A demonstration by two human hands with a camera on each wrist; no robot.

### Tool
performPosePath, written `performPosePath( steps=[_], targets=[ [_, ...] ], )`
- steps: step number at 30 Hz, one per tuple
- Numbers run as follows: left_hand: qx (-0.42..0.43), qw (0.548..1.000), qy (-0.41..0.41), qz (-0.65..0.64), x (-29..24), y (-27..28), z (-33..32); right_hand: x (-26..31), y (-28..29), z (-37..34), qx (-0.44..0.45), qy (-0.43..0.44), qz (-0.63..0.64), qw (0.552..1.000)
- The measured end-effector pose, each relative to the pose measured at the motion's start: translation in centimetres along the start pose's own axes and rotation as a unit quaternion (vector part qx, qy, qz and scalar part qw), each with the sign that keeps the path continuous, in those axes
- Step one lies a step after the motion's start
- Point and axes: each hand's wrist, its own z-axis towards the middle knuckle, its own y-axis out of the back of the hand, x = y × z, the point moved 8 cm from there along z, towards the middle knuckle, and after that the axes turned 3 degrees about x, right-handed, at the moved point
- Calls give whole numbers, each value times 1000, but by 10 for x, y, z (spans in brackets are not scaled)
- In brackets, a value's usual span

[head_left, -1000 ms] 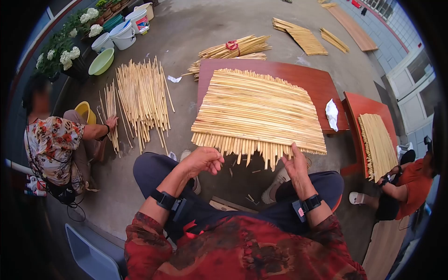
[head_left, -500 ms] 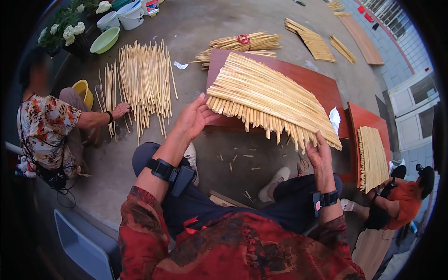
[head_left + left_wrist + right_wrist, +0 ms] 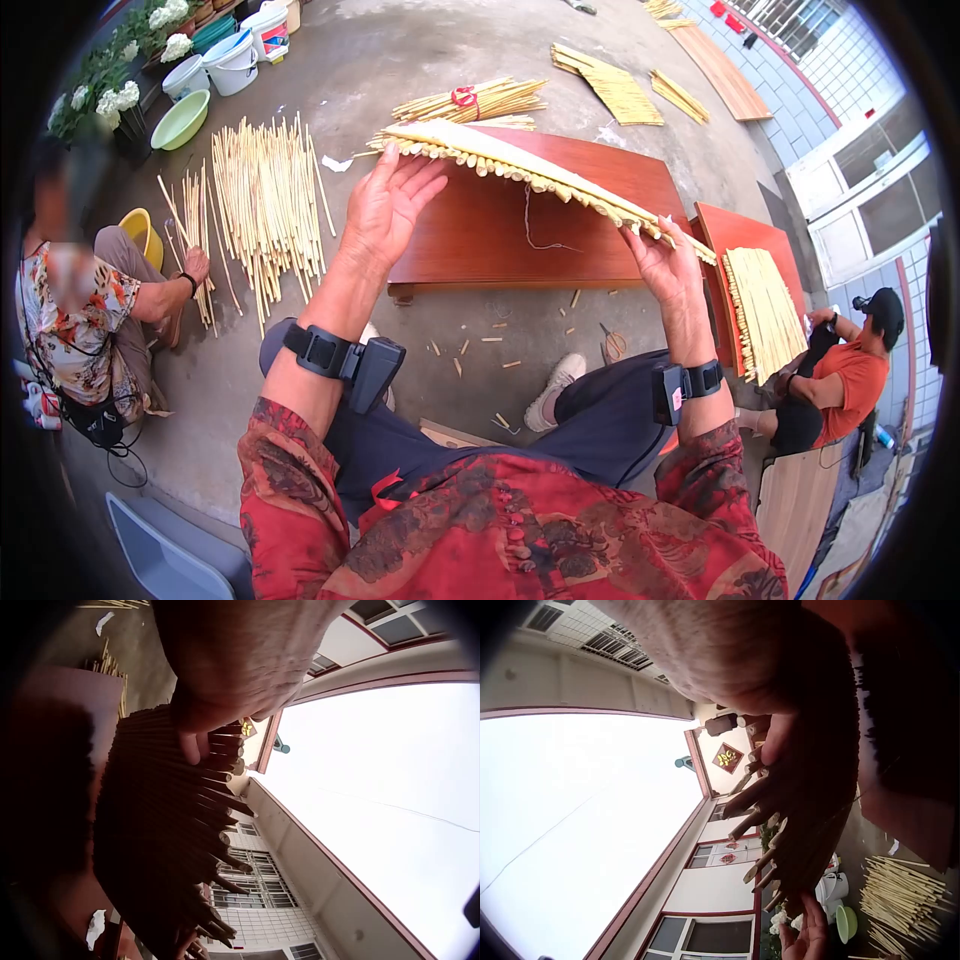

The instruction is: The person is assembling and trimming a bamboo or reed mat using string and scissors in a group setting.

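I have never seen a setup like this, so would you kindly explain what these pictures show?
There is no robot here: a person works with two bare hands. The large head view comes from a camera worn on the head, looking forward and down. The two darker pictures come from the left and right wrists, looking past each hand at its work.

The left hand and right hand hold a mat of pale sticks near its two ends, its near edge raised over a low reddish table. On the ground beyond the table lies a bundle tied in red; to its left are loose sticks. Scissors and short offcuts lie on the ground on the near side.
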Motion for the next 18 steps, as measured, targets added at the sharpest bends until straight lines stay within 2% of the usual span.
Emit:
performPosePath(
  steps=[3,4,6,10,13,15,17,18],
  targets=[
    [13,997,80,1,36,-13,-23,-18,-15,-11,-14,6,-31,999],
    [17,997,80,5,40,-12,-23,-20,-16,-13,-14,9,-27,1000],
    [-14,991,109,-71,50,-11,-26,-21,-15,-19,-19,9,-37,999],
    [-6,988,115,-98,56,-22,-35,-32,8,-31,2,-23,-53,998],
    [-47,987,153,-31,74,-9,-40,-49,23,-46,5,-39,-52,998],
    [-69,986,143,-57,81,0,-47,-61,34,-59,-2,-25,-64,998],
    [-83,981,156,-84,88,0,-56,-75,50,-70,28,15,17,999],
    [-81,982,149,-78,88,-2,-58,-88,57,-81,5,16,-24,1000]
  ],
)
